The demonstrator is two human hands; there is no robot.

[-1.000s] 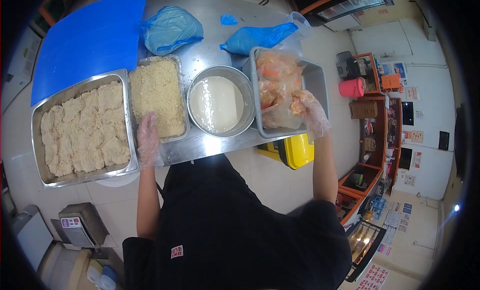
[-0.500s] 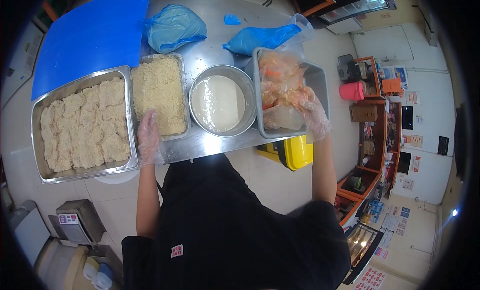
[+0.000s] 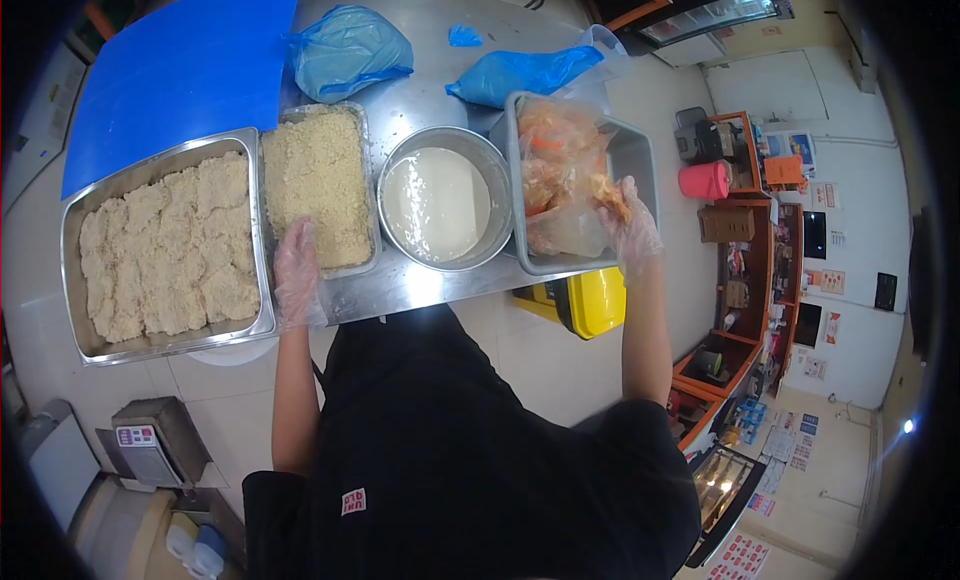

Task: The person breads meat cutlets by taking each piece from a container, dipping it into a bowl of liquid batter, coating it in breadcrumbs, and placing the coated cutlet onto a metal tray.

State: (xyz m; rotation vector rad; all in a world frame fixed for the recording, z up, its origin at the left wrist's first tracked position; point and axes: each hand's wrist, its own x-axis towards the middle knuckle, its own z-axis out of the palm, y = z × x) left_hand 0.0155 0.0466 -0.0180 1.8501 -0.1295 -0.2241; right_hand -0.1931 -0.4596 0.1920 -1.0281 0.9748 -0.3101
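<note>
My right hand [image 3: 634, 230], in a clear plastic glove, grips a piece of raw meat [image 3: 611, 199] over the grey tub [image 3: 636, 160]. A clear bag of marinated meat [image 3: 555, 170] lies in that tub. My left hand [image 3: 297, 270], also gloved, rests at the near edge of a clear tray of crumbs [image 3: 318, 185], its fingers extended. Between the hands stands a round metal pan of white batter [image 3: 436, 202]. To the left, a steel tray [image 3: 262, 310] holds several crumb-coated pieces [image 3: 170, 250].
A blue board [image 3: 185, 80] lies at the back left of the steel table [image 3: 400, 288]. Behind the containers are two blue bags [image 3: 352, 55] [image 3: 520, 77] and a blue scrap [image 3: 464, 36]. A yellow-lidded bin [image 3: 597, 302] stands below the table edge.
My right hand has drawn slightly back from the bag with the meat piece, which now shows more clearly between its fingers. My left hand has stayed nearly still.
</note>
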